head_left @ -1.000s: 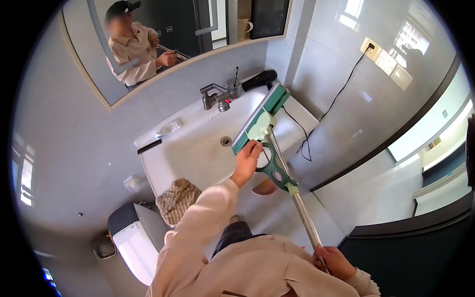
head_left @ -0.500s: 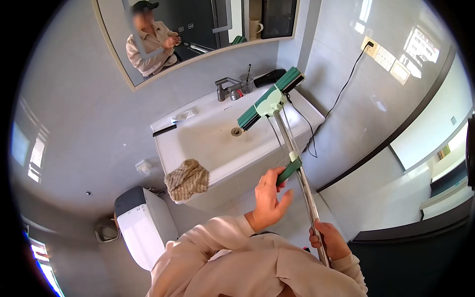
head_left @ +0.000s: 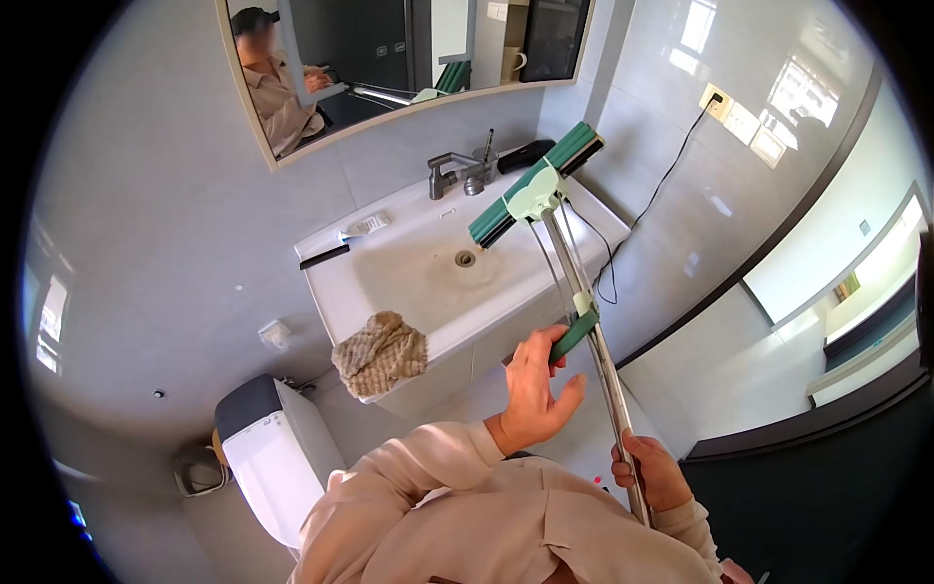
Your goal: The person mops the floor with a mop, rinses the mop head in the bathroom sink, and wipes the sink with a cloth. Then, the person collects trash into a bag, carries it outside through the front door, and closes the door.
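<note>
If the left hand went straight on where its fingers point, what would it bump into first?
Probably the green lever on the metal pole: the left hand looks right up against it, though exact depth is hard to tell.

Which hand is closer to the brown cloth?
Left. The left hand, at the green lever, is right of the brown cloth; the right hand, on the metal pole, is farther off.
</note>
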A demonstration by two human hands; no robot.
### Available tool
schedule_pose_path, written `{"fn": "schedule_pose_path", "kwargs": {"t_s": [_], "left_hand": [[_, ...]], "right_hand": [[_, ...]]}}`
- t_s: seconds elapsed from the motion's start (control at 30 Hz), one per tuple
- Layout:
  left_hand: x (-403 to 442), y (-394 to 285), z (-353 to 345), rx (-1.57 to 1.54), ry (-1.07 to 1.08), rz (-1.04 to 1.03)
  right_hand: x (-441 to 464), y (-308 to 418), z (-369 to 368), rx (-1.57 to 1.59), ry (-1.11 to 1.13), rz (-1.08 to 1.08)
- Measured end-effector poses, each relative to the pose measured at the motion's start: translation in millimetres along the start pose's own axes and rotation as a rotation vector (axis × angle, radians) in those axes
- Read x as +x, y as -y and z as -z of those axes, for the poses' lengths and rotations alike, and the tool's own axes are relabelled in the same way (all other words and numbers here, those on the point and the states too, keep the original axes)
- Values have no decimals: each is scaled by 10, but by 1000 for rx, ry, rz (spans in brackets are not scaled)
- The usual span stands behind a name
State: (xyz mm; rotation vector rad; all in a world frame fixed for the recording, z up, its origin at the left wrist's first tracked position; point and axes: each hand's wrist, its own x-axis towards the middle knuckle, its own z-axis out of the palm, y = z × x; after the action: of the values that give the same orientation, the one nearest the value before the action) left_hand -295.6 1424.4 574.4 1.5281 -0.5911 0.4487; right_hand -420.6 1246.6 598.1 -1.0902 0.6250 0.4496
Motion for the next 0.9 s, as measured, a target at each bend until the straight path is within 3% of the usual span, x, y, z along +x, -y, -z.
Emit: {"fn": "schedule_pose_path", "kwargs": {"t_s": [0.7, 0.77, 0.9], "left_hand": [[-178, -157, 372, -27, -19, -38], [-123, -149, 434, -8, 32, 28], [311, 335, 476, -63, -91, 49]], "right_hand": [[-222, -306, -346, -17, -63, 15], [-227, -318, -337, -6, -38, -1], [-286, -361, -363, 9, 7, -35]]}}
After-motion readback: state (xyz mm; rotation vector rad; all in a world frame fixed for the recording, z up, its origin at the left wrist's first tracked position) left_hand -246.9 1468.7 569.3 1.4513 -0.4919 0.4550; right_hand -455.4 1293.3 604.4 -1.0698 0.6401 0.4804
